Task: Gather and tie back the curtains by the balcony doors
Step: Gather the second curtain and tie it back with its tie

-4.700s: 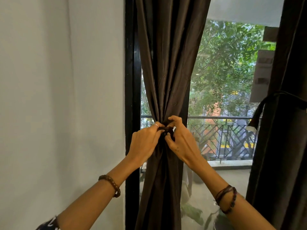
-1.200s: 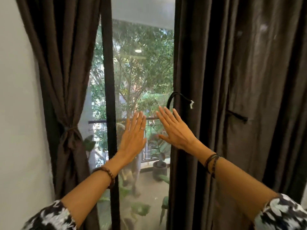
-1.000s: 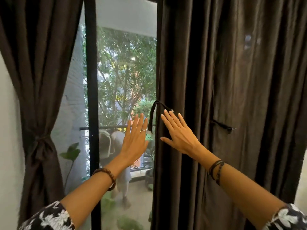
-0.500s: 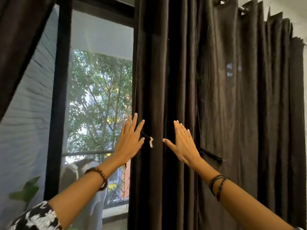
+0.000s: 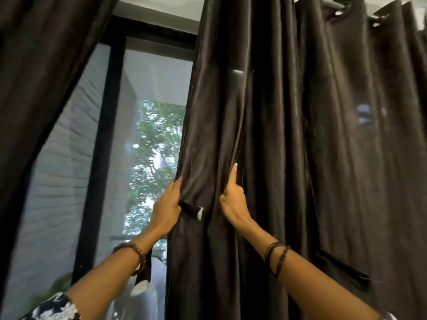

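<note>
The right dark brown curtain (image 5: 288, 135) hangs loose and spread from its rod, filling the right half of the view. My left hand (image 5: 166, 209) grips its left edge, fingers wrapped behind the cloth. My right hand (image 5: 233, 200) grips a fold a little further right, thumb pointing up. A dark tie-back strip with a white tip (image 5: 193, 210) hangs between my hands; another dark end (image 5: 346, 273) sticks out under my right forearm. The left curtain (image 5: 39, 72) slants across the upper left.
The black door frame (image 5: 97, 158) and glass (image 5: 152, 146) stand between the curtains, with green trees and a pale wall outside. The curtain rod (image 5: 374, 16) runs along the top right with eyelets on it.
My open hands have reached the right curtain and closed on it, left on the edge, right on a fold. The view has tilted upward and to the right.
</note>
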